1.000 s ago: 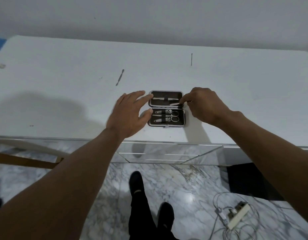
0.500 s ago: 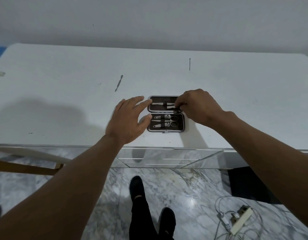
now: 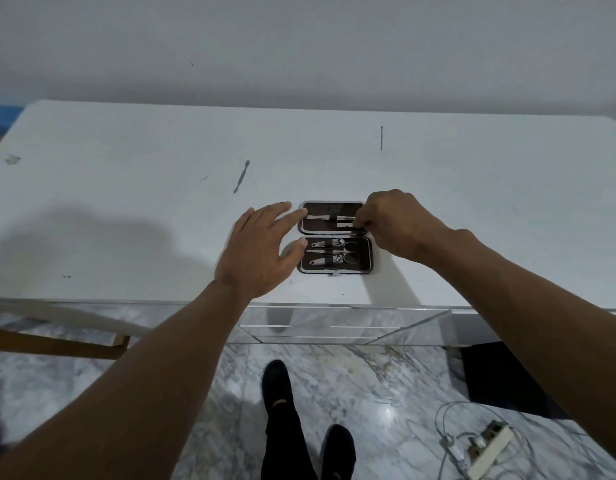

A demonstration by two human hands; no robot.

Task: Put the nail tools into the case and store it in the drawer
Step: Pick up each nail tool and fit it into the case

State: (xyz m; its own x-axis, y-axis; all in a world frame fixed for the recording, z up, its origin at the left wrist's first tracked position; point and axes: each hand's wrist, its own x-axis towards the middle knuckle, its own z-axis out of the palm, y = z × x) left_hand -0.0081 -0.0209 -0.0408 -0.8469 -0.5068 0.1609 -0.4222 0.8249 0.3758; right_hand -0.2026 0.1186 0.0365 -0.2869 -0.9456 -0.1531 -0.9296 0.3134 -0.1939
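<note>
A small dark case (image 3: 366, 268) lies open on the white table top (image 3: 126, 209) near its front edge. Its near half holds two nail clippers and small scissors (image 3: 348, 252) under a strap. The far half holds two slim metal tools (image 3: 320, 217). My right hand (image 3: 396, 223) pinches the right end of the lower slim tool inside the far half. My left hand (image 3: 258, 254) rests flat at the case's left side, with fingertips touching its edge. Two more thin tools lie loose on the table: one (image 3: 241, 176) to the upper left, one (image 3: 381, 138) farther back.
Mirrored drawer fronts (image 3: 320, 327) run under the table's front edge. Below is a marble floor with my dark-clad legs (image 3: 285, 420), a power strip with cables (image 3: 486, 448) at the right, and a wooden frame (image 3: 57, 344) at the left.
My right hand has slid left and pushed the slim tool further into the case's far half. My left hand stayed at the case's left edge. The camera view tilted slightly.
</note>
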